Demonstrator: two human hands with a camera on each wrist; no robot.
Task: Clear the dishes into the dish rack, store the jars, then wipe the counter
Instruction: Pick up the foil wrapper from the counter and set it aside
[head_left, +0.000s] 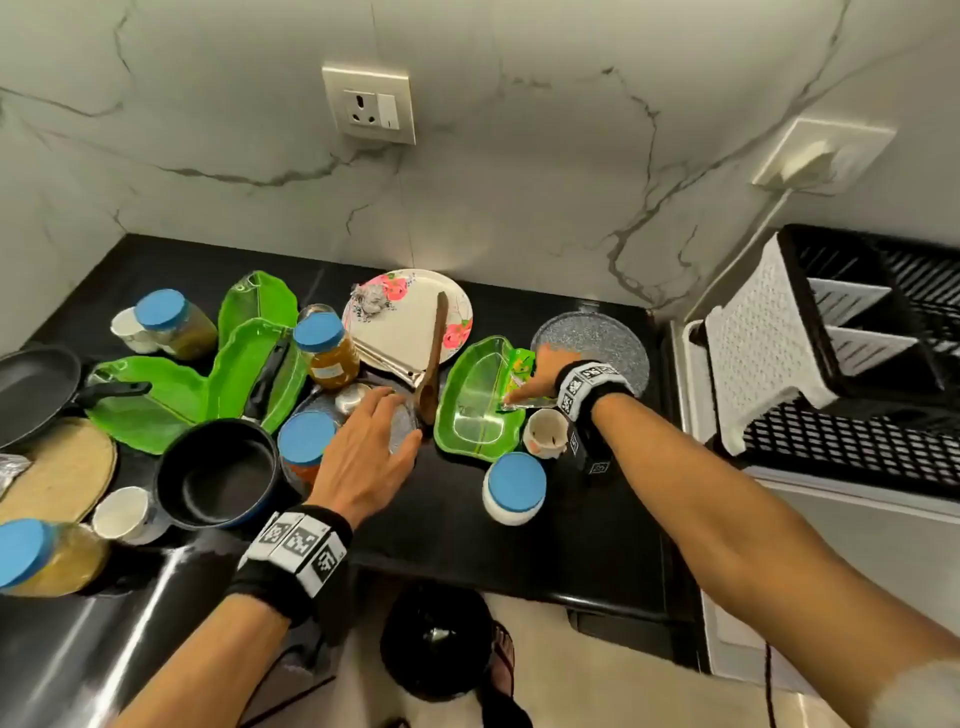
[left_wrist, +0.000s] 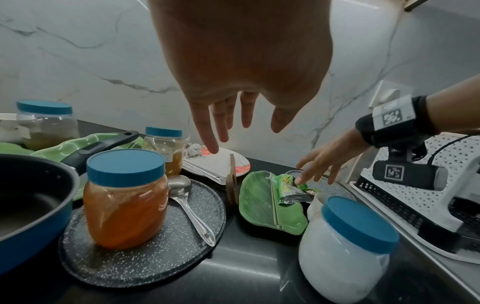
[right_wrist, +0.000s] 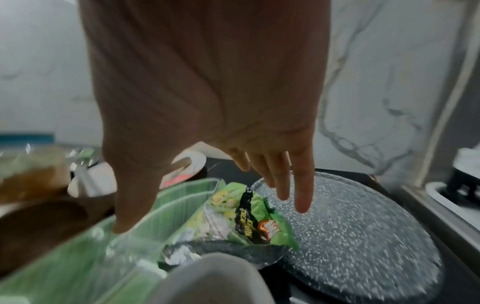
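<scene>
Green snack wrapper (head_left: 519, 376) across leaf tray (head_left: 475, 400), beside speckled plate (head_left: 608, 338)

Square black-and-white coded markers on both wristbands (head_left: 592, 384); blurred, perhaps unreadable lettering on the green snack wrapper (right_wrist: 249, 218).

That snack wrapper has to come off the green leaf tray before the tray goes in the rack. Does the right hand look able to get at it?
Probably yes. The right hand hangs open just above the snack wrapper, which lies on the edge of the green leaf tray and the speckled plate. Nothing covers it.
</scene>
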